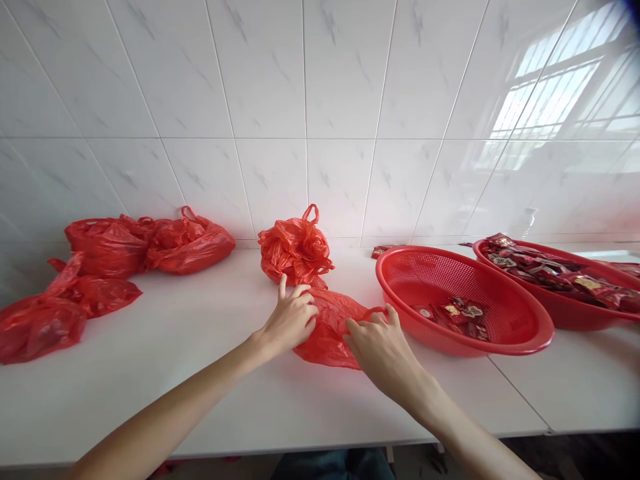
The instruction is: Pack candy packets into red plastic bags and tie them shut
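Note:
A thin red plastic bag point(333, 330) lies on the white table between my hands. My left hand point(291, 317) grips its left side with curled fingers. On the bag's right side, my right hand point(379, 340) is closed around the plastic near a handle loop. What the bag holds, if anything, I cannot make out. Just behind it sits a crumpled bunch of red plastic bags point(295, 250) with one loop sticking up. To the right of my right hand stands a red perforated basket point(463, 267), slightly tilted, with several small red packets point(457, 317) at its bottom.
Farther right, a second red basket point(580, 317) is heaped with packets. Several filled red bags point(193, 247) stand at the back left, more point(40, 327) at the left edge. A loose packet point(383, 251) lies behind the nearer basket. The tiled wall point(340, 80) bounds the white table point(200, 387).

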`<state>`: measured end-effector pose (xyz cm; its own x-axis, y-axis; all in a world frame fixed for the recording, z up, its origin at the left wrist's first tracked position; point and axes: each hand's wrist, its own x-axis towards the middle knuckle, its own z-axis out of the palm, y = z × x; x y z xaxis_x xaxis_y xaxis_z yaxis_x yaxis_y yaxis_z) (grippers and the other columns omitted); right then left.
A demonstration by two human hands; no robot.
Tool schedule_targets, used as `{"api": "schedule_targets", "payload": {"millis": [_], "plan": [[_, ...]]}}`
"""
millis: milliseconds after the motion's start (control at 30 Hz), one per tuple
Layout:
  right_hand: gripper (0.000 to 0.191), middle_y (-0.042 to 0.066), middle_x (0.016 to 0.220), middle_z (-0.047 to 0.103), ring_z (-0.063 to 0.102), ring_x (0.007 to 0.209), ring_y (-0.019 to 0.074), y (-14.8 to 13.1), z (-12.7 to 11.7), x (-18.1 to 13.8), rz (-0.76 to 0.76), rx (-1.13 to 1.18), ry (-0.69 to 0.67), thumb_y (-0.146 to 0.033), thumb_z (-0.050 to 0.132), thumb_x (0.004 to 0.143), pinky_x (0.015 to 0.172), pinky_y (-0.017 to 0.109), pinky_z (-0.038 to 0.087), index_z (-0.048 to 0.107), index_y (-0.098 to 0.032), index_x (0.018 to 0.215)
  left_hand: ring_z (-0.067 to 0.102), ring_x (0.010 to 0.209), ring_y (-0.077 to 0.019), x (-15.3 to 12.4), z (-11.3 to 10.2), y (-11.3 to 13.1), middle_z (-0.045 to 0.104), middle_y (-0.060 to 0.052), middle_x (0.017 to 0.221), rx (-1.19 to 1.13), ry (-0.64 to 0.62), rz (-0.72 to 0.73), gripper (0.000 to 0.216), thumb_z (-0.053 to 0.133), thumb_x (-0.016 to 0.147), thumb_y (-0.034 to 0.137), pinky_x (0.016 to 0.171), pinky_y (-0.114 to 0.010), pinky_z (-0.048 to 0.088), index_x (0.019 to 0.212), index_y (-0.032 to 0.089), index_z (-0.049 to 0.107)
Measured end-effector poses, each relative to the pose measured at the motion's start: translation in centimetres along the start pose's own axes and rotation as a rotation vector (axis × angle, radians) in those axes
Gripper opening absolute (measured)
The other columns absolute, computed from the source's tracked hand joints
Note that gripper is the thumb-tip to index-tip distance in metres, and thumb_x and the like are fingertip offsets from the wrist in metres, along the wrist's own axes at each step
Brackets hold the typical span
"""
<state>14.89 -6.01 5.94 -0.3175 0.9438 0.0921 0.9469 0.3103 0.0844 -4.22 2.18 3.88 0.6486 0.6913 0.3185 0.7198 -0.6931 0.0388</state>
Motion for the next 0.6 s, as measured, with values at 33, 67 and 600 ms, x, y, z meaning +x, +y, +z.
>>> {"api": "schedule_targets", "payload": {"millis": [33,67,600], "plan": [[0.026,0.010,0.080,0.072,0.066,0.092,0.0302,-0.1,0.0,0.2,-0.039,-0.003,0.009,-0.003,0.041,0.087,0.102,0.058,0.029,0.064,-0.015,0.086,0.048,0.129,-0.0304,0.1,0.3,0.2,0.071,-0.006,0.094,0.015,-0.028,0.006,0.025,0.052,0.087,0.016,0.115,-0.070,-0.009,0.073,0.021,0.071],[0.027,0.009,0.079,0.072,0.067,0.090,0.0287,-0.1,0.2,0.5,-0.079,0.002,0.006,0.000,0.042,0.084,0.104,0.056,0.029,0.064,-0.015,0.086,0.045,0.132,-0.0324,0.1,0.6,0.4,0.070,-0.008,0.094,0.027,-0.063,0.010,0.024,0.054,0.088,0.019,0.114,-0.071,-0.007,0.070,0.020,0.070],[0.046,0.016,0.104,0.073,0.065,0.104,0.0346,3.0,3.7,2.1,0.095,-0.002,-0.258,-0.032,0.082,0.069,0.112,0.067,0.018,0.069,-0.010,0.107,0.015,0.147,-0.0458,-0.7,-1.1,-2.3,0.059,-0.014,0.130,0.236,-0.497,-0.089,0.014,0.075,0.060,0.012,0.106,-0.081,-0.006,0.061,0.014,0.061]]}}
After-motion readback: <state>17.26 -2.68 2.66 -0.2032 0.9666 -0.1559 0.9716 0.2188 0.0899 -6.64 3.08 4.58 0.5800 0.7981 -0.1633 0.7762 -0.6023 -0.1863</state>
